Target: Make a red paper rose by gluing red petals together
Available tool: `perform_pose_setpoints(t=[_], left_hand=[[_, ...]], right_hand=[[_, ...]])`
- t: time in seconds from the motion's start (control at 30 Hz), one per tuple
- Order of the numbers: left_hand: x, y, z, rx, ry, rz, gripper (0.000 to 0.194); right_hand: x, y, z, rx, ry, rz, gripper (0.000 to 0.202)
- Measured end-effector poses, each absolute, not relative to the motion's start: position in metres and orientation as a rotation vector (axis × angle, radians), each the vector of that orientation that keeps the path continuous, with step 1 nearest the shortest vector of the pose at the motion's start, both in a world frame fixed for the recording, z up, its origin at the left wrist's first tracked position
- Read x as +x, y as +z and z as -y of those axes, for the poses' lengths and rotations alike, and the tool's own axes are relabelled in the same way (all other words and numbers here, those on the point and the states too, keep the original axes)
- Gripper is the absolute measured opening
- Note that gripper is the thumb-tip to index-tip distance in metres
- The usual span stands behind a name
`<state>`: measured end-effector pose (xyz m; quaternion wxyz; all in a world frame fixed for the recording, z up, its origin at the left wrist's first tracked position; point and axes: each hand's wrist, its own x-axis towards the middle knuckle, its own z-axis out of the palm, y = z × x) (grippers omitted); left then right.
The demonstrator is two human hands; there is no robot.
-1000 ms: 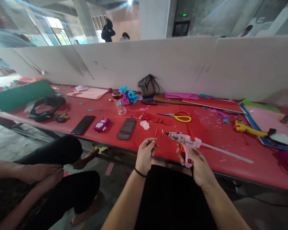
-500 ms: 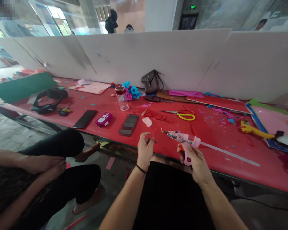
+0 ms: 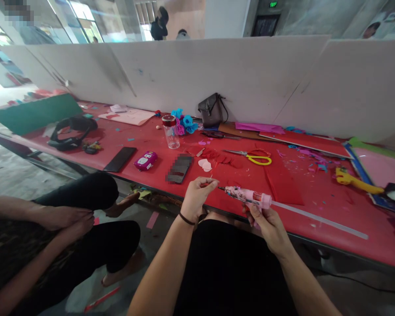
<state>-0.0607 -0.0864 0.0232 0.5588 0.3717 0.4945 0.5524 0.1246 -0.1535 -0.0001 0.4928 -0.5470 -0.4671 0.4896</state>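
Observation:
My right hand (image 3: 265, 221) is wrapped round the handle of a pink glue gun (image 3: 246, 196), with a long clear glue stick (image 3: 322, 220) jutting from its back. The gun's dark tip points left and is right beside the fingers of my left hand (image 3: 197, 195). My left hand is pinched closed; a small thin piece shows at its fingertips, too small to name. Just beyond it lie pale pink paper petals (image 3: 204, 165), red paper petals (image 3: 228, 160) and yellow-handled scissors (image 3: 258, 159).
On the red table (image 3: 332, 237) are a dark phone (image 3: 180, 169), purple case (image 3: 145, 161), black slab (image 3: 120, 159), glass jar (image 3: 171, 135), paper flowers (image 3: 187, 124), black bag (image 3: 212, 110) and headset (image 3: 66, 134). A person's hands (image 3: 70, 221) rest at the left.
My left hand has closed its fingers more and turned toward the gun. The glue gun has levelled, its tip now close to my left fingertips. The view has shifted slightly.

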Motion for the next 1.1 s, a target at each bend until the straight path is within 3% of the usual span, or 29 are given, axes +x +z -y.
perform_pose_setpoints(t=[0.33, 0.5, 0.6, 0.73, 0.93, 1.1], left_hand=[[-0.084, 0.016, 0.091, 1.315, 1.272, -1.451, 0.011], [-0.126, 0.005, 0.114, 1.674, 0.819, -1.998, 0.017], [-0.141, -0.003, 0.122, 1.753, 0.707, -2.069, 0.014], [-0.145, -0.008, 0.118, 1.768, 0.873, -1.938, 0.03], [-0.131, 0.002, 0.116, 1.344, 1.29, -1.713, 0.021], [-0.105, 0.008, 0.118, 0.961, 1.392, -1.364, 0.008]], right_hand=[[0.117, 0.003, 0.151, -1.264, 1.197, 1.073, 0.041], [0.114, 0.005, 0.147, -1.179, 1.193, 0.969, 0.037], [0.111, 0.006, 0.145, -1.142, 1.206, 0.968, 0.036], [0.106, 0.005, 0.145, -1.156, 1.217, 0.969, 0.037], [0.09, 0.009, 0.147, -1.188, 1.319, 1.055, 0.043], [0.08, 0.008, 0.148, -1.148, 1.323, 1.123, 0.045]])
